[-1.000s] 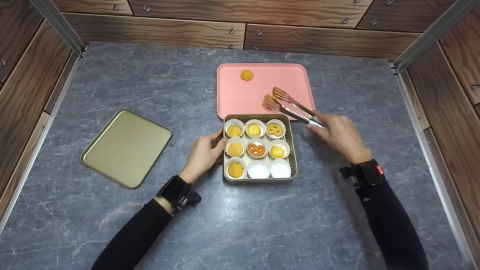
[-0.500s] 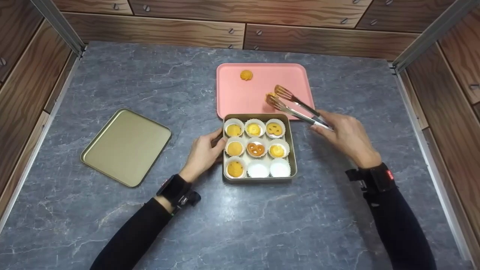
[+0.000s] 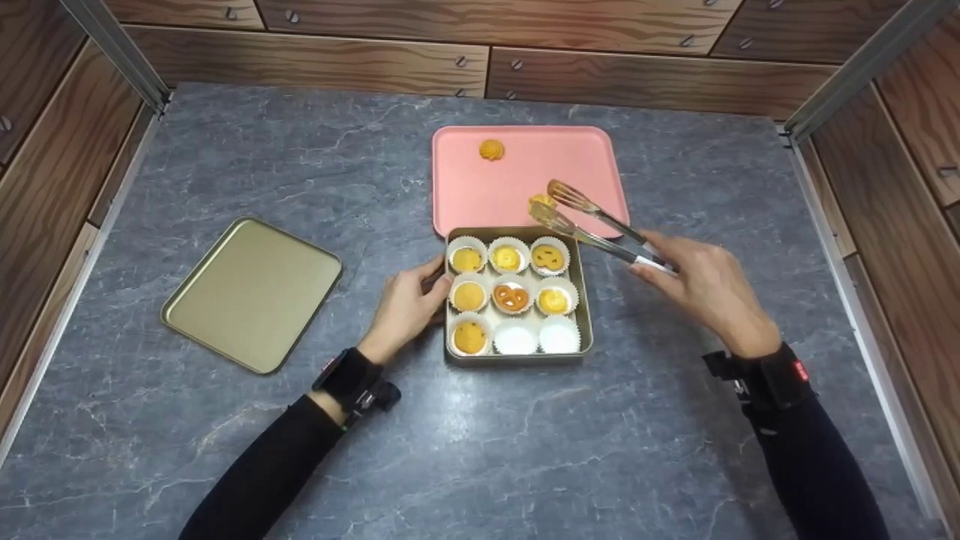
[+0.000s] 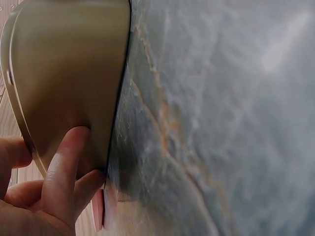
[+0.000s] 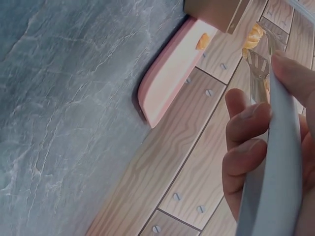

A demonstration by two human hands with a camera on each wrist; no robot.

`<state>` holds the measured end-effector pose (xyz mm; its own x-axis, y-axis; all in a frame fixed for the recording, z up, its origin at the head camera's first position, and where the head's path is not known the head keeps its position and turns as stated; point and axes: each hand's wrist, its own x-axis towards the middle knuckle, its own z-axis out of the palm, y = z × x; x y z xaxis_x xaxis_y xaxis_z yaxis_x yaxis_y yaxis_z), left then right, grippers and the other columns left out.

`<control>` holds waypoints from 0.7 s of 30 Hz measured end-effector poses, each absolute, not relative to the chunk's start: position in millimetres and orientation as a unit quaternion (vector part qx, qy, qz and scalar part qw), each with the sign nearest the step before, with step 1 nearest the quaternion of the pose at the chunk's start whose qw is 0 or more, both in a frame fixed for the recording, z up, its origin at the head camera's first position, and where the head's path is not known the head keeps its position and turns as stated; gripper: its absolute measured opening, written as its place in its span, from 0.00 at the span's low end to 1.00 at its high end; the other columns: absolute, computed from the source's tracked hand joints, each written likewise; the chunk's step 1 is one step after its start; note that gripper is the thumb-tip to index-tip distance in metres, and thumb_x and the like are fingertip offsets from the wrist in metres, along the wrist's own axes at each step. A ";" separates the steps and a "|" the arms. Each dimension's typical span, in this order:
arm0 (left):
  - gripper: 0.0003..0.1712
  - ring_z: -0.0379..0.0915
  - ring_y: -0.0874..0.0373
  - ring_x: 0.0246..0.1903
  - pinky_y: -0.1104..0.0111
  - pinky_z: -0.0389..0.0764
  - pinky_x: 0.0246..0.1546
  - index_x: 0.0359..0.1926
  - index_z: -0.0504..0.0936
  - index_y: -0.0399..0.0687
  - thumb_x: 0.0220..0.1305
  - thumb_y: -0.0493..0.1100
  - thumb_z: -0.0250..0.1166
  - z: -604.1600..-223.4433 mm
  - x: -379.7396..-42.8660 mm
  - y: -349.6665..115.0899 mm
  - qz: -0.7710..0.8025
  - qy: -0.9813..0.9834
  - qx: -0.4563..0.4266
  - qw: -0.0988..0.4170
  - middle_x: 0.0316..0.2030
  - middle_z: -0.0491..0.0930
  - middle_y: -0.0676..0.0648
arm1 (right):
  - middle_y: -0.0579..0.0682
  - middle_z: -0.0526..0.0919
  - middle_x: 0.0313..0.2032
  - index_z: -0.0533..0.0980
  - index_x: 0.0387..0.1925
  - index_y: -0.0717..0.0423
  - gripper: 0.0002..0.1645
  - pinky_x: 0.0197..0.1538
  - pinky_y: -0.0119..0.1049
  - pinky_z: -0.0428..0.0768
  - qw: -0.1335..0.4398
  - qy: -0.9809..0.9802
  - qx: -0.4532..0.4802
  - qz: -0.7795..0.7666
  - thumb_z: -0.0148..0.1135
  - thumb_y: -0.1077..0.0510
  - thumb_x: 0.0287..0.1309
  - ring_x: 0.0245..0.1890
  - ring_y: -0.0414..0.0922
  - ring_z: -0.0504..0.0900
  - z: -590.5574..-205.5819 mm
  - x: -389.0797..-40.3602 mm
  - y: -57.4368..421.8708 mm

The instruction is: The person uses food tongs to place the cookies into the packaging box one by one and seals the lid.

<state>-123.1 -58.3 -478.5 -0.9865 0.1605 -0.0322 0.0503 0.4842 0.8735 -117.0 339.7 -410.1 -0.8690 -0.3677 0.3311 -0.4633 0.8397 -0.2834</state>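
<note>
My right hand (image 3: 709, 285) grips metal tongs (image 3: 598, 241) with slotted heads. Between the heads is a yellow cookie (image 5: 254, 37), held raised in the right wrist view and partly hidden by the near head. In the head view they are over the near right part of the pink tray (image 3: 585, 146). My left hand (image 3: 405, 307) rests on the left side of a gold tin (image 3: 517, 360), its fingers (image 4: 63, 167) pressing the outer wall. White paper cups line the tin. Several hold cookies; two at the front right, including one paper cup (image 3: 559, 336), hold none.
A swirled cookie (image 3: 491, 150) lies at the far left of the tray. The tin's lid (image 3: 255, 296) lies on the grey marbled table (image 3: 450, 465) to the left. Wood-patterned panels (image 3: 300, 56) border the table.
My right hand has drawn back right and toward me with the tongs. The cookie between the heads has become easier to see. My left hand stays at the tin.
</note>
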 end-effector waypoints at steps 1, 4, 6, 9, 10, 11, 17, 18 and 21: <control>0.29 0.63 0.64 0.14 0.72 0.71 0.16 0.71 0.72 0.40 0.75 0.46 0.62 -478.4 -123.0 -58.3 0.505 0.859 0.061 0.056 0.43 0.87 0.36 | 0.55 0.87 0.32 0.80 0.63 0.55 0.29 0.26 0.47 0.76 0.132 -0.950 0.220 0.180 0.74 0.53 0.62 0.24 0.48 0.78 -409.7 -115.1 339.6; 0.29 0.62 0.64 0.13 0.72 0.71 0.15 0.71 0.72 0.40 0.75 0.46 0.62 -478.3 -123.2 -58.4 0.507 0.858 0.061 0.055 0.50 0.86 0.36 | 0.56 0.88 0.34 0.80 0.63 0.56 0.30 0.27 0.47 0.77 0.129 -0.950 0.222 0.181 0.75 0.54 0.61 0.25 0.48 0.79 -408.3 -109.4 339.0; 0.29 0.62 0.64 0.13 0.72 0.70 0.14 0.72 0.72 0.40 0.75 0.46 0.62 -478.5 -123.2 -58.5 0.508 0.857 0.061 0.057 0.46 0.87 0.36 | 0.55 0.88 0.35 0.80 0.63 0.57 0.30 0.28 0.47 0.78 0.126 -0.949 0.223 0.182 0.75 0.54 0.60 0.25 0.47 0.79 -407.6 -106.2 338.6; 0.29 0.62 0.64 0.14 0.71 0.72 0.17 0.71 0.72 0.41 0.75 0.46 0.62 -479.4 -123.1 -58.6 0.504 0.860 0.061 0.055 0.43 0.87 0.38 | 0.53 0.88 0.34 0.80 0.64 0.54 0.30 0.27 0.45 0.77 0.120 -0.949 0.226 0.182 0.75 0.54 0.61 0.25 0.45 0.78 -407.3 -102.2 338.2; 0.29 0.62 0.63 0.14 0.70 0.72 0.18 0.72 0.72 0.41 0.75 0.47 0.62 -479.4 -123.1 -58.5 0.501 0.861 0.061 0.055 0.41 0.87 0.38 | 0.52 0.88 0.33 0.80 0.64 0.53 0.30 0.27 0.44 0.76 0.117 -0.949 0.227 0.183 0.75 0.53 0.61 0.25 0.45 0.77 -407.2 -100.9 338.1; 0.29 0.62 0.63 0.14 0.70 0.72 0.18 0.71 0.72 0.42 0.75 0.47 0.62 -479.5 -123.0 -58.5 0.499 0.863 0.061 0.053 0.40 0.87 0.39 | 0.51 0.87 0.33 0.80 0.64 0.52 0.30 0.27 0.43 0.76 0.115 -0.949 0.229 0.183 0.75 0.53 0.61 0.24 0.44 0.77 -407.1 -99.6 338.1; 0.29 0.62 0.64 0.14 0.72 0.69 0.16 0.72 0.72 0.42 0.75 0.47 0.62 -478.7 -122.9 -57.9 0.498 0.863 0.058 0.058 0.31 0.83 0.43 | 0.48 0.86 0.31 0.80 0.66 0.50 0.32 0.26 0.39 0.75 0.100 -0.947 0.240 0.188 0.75 0.52 0.61 0.23 0.40 0.75 -404.9 -93.0 337.2; 0.29 0.62 0.64 0.14 0.72 0.69 0.15 0.72 0.72 0.41 0.75 0.47 0.62 -478.7 -123.1 -57.9 0.499 0.863 0.057 0.059 0.31 0.84 0.43 | 0.48 0.86 0.30 0.80 0.65 0.50 0.32 0.26 0.39 0.75 0.099 -0.947 0.243 0.187 0.75 0.52 0.60 0.23 0.40 0.75 -404.5 -92.3 337.3; 0.29 0.61 0.65 0.14 0.72 0.69 0.15 0.71 0.72 0.40 0.75 0.47 0.62 -478.3 -123.1 -57.6 0.499 0.862 0.058 0.059 0.45 0.87 0.38 | 0.47 0.87 0.32 0.80 0.65 0.50 0.32 0.26 0.38 0.75 0.092 -0.947 0.247 0.184 0.76 0.51 0.60 0.23 0.40 0.74 -403.0 -89.5 337.9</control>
<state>-123.1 -57.6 -478.3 -0.9863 0.1590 -0.0434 0.0415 0.4944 0.8683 -89.5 337.9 -403.0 -0.8610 -0.4340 0.2652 -0.5017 0.8101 -0.3032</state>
